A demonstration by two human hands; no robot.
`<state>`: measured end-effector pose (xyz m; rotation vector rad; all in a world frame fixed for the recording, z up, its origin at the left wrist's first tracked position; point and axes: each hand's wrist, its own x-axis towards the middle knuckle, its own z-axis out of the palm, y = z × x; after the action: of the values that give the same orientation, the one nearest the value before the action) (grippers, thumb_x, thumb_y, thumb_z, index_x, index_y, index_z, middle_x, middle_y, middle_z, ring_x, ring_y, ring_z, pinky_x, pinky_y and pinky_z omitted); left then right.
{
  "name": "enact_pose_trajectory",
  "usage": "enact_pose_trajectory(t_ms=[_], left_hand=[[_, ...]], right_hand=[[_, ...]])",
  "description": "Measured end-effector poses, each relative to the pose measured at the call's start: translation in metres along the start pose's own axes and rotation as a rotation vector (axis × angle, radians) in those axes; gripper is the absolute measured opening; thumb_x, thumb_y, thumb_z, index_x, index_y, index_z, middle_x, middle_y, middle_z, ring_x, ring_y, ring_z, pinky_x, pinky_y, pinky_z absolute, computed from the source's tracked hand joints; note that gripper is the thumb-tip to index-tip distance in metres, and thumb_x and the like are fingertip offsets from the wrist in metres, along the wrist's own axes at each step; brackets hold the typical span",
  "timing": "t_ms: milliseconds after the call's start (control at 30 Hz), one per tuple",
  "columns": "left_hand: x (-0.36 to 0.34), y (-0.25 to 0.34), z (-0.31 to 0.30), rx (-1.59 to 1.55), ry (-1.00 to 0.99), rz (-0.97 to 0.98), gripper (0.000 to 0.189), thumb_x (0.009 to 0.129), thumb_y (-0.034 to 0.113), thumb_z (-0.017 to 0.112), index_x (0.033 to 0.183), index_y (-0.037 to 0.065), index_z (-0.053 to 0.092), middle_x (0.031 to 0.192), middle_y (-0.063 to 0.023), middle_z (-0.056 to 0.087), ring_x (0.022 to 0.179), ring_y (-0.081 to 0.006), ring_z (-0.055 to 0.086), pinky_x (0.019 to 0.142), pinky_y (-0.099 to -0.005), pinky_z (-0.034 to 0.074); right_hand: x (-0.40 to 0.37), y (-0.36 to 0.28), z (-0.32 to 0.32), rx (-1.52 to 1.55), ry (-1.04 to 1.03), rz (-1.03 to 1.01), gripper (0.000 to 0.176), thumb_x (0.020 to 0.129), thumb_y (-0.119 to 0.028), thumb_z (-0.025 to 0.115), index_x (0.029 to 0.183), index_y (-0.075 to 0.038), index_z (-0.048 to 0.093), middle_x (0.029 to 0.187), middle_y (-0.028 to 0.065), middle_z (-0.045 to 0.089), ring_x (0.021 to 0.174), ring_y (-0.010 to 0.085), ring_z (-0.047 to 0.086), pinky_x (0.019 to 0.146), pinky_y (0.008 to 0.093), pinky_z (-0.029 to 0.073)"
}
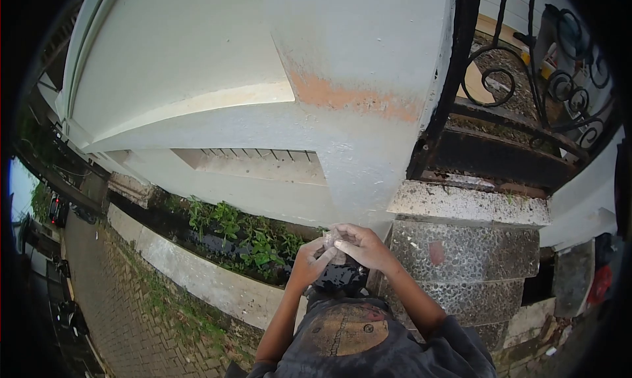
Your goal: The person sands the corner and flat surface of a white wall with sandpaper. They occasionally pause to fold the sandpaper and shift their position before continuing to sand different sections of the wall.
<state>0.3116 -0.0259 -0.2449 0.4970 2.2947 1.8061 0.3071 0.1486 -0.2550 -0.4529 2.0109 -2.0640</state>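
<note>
Leafy green plants [250, 236] grow behind a rough concrete curb [197, 279]. The left hand [306, 263] and right hand [363, 248] meet, fingers curled and pinched on a small crumpled translucent wrapper [331, 237] between them, beside a pebbled stone post [467, 253] under a scrolled iron gate [526, 95].

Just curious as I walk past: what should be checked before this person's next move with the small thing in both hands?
1. Both hands on it: ok; left hand and right hand meet on the pale thing.
2. What it is: cannot tell; fingers cover most of it.
3. Grip firm: cannot tell.
4. Safe below: not ok; the ditch seems to lie under the hands.
5. Gate clear of hands: ok.
</note>
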Motion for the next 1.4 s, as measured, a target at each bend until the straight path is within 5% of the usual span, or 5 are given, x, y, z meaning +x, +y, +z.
enact_pose_trajectory(t_ms=[267, 533, 667, 1000, 1400], left_hand=[[0.029, 0.004, -0.018, -0.06, -0.043, -0.064, 0.021, 0.081, 0.012, 0.058, 0.097, -0.002, 0.062, 0.092, -0.008, 0.065, 0.084, -0.0121, 0.056, 0.078, -0.0282, 0.044], [0.099, 0.013, -0.051, 0.167, 0.279, 0.528, 0.024, 0.072, 0.002, 0.061, 0.096, 0.003, 0.066, 0.101, -0.0108, 0.064, 0.1, -0.0251, 0.054, 0.089, -0.0358, 0.039], [0.127, 0.043, -0.059, 0.276, 0.407, 0.652, 0.028, 0.065, -0.003, 0.063, 0.09, 0.008, 0.069, 0.102, -0.0079, 0.063, 0.103, -0.0281, 0.05, 0.089, -0.0394, 0.037], [0.201, 0.129, -0.076, 0.621, 0.678, 1.151, 0.024, 0.064, 0.006, 0.07, 0.083, 0.02, 0.067, 0.1, -0.0012, 0.064, 0.1, -0.0247, 0.054, 0.088, -0.0396, 0.041], [0.25, 0.143, -0.088, 1.074, 0.636, 1.406, 0.018, 0.071, 0.023, 0.065, 0.088, 0.028, 0.064, 0.119, 0.0059, 0.053, 0.115, -0.0186, 0.046, 0.105, -0.0435, 0.033]], right_hand=[[0.026, -0.089, -0.025, -0.497, 0.167, -0.231, 0.027, 0.077, -0.009, 0.062, 0.102, -0.004, 0.056, 0.102, 0.0101, 0.057, 0.1, 0.0205, 0.054, 0.086, 0.0325, 0.042], [0.118, -0.334, -0.074, -1.516, 0.711, -1.516, 0.018, 0.067, -0.009, 0.066, 0.085, -0.012, 0.062, 0.091, 0.0045, 0.058, 0.099, 0.0228, 0.054, 0.081, 0.0356, 0.044], [0.173, -0.414, -0.06, -1.666, 0.505, -1.444, 0.037, 0.074, -0.025, 0.063, 0.102, -0.001, 0.055, 0.105, 0.0202, 0.053, 0.105, 0.0319, 0.05, 0.098, 0.0462, 0.032], [0.226, -0.402, -0.059, -1.95, 0.812, -1.584, 0.015, 0.077, -0.014, 0.053, 0.081, 0.0, 0.058, 0.096, 0.0185, 0.057, 0.1, 0.0295, 0.052, 0.088, 0.0417, 0.04], [0.227, -0.405, -0.063, -1.599, 0.568, -1.614, 0.013, 0.072, -0.005, 0.049, 0.062, -0.002, 0.057, 0.057, 0.0129, 0.056, 0.065, 0.0231, 0.059, 0.08, 0.0397, 0.044]])
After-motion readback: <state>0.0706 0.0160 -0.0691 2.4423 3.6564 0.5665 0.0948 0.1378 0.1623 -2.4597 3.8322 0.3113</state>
